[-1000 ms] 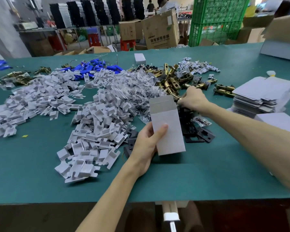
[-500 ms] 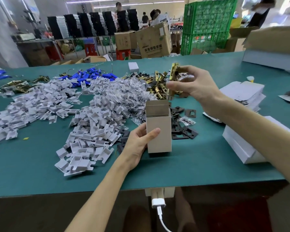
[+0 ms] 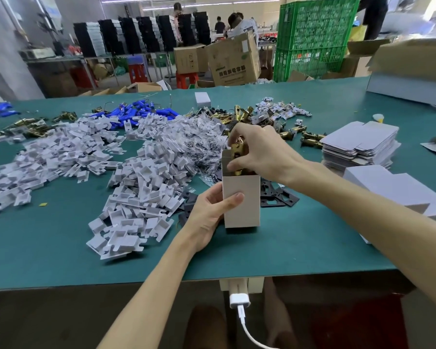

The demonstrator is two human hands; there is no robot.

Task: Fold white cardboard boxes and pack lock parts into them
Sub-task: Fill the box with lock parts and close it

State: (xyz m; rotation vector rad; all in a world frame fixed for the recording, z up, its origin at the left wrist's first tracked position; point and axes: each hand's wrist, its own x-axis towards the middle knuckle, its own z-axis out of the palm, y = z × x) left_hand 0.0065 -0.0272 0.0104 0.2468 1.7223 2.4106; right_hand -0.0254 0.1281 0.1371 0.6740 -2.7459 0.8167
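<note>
Brass latch (image 3: 236, 150), held above box a moment ago, now half inside open top of white box (image 3: 242, 201), near-centre on table (image 3: 61, 248). Your right hand (image 3: 263, 152) pinches latch; your left hand (image 3: 208, 210) grips box upright. Packing begun; flap unclosed.

I work at a wide worktable with a teal-green mat top (image 3: 61, 248); its near edge runs across below me. Past its far edge stands a tall stack of green plastic lattice crates (image 3: 312, 34). Just left of it a large brown cardboard carton with printed characters (image 3: 233, 59) sits tilted, with a smaller brown carton (image 3: 188, 57) beside it. Red plastic stools (image 3: 186, 79) stand on the pale grey floor (image 3: 116, 83). Farther back, a grey metal-framed bench (image 3: 98, 56) carries rows of black stacked cases (image 3: 136, 34). A grey wall (image 3: 0, 46) closes the left side — and overhead, long white tube lights (image 3: 186, 0) glow. A few people (image 3: 239, 22) stand at the back.
</note>
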